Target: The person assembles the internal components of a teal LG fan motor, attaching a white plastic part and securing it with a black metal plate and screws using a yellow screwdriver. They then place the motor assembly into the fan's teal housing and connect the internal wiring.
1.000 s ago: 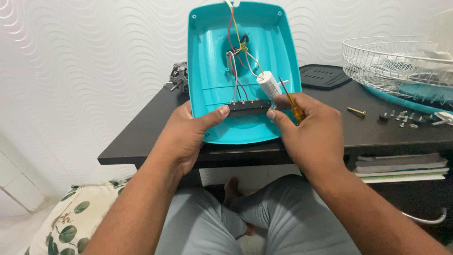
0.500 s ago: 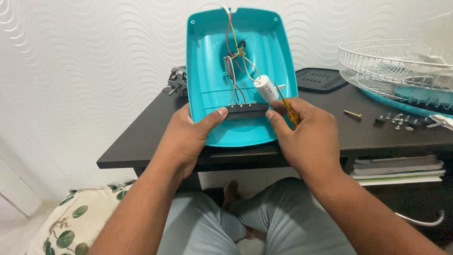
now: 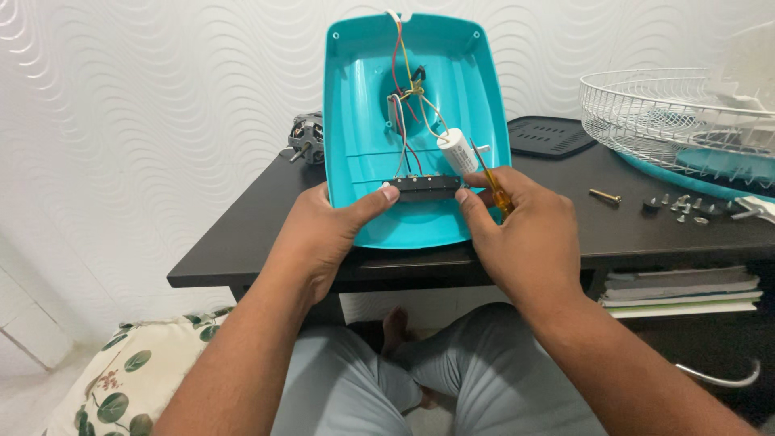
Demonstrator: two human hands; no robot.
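A teal plastic fan base cover [image 3: 363, 105] stands tilted upright on the dark table [image 3: 242, 242], its hollow inside facing me. Coloured wires [image 3: 408, 89] run down it to a white cylindrical capacitor [image 3: 457, 153] and a black switch block [image 3: 426, 188]. My left hand [image 3: 327, 238] grips the cover's lower left edge, thumb pressing the left end of the switch block. My right hand [image 3: 525, 234] holds a yellow-handled screwdriver [image 3: 494, 187] and its thumb presses the block's right end.
A grey fan motor [image 3: 307, 139] lies behind the cover at left. A black vented plate [image 3: 549, 136], a white wire fan guard [image 3: 678, 109], a brass screw [image 3: 604, 195] and several small screws [image 3: 686, 206] lie at right. Books [image 3: 686, 292] sit under the table.
The view has shifted slightly; both hands stay on the switch block and cover in nearly the same grip.
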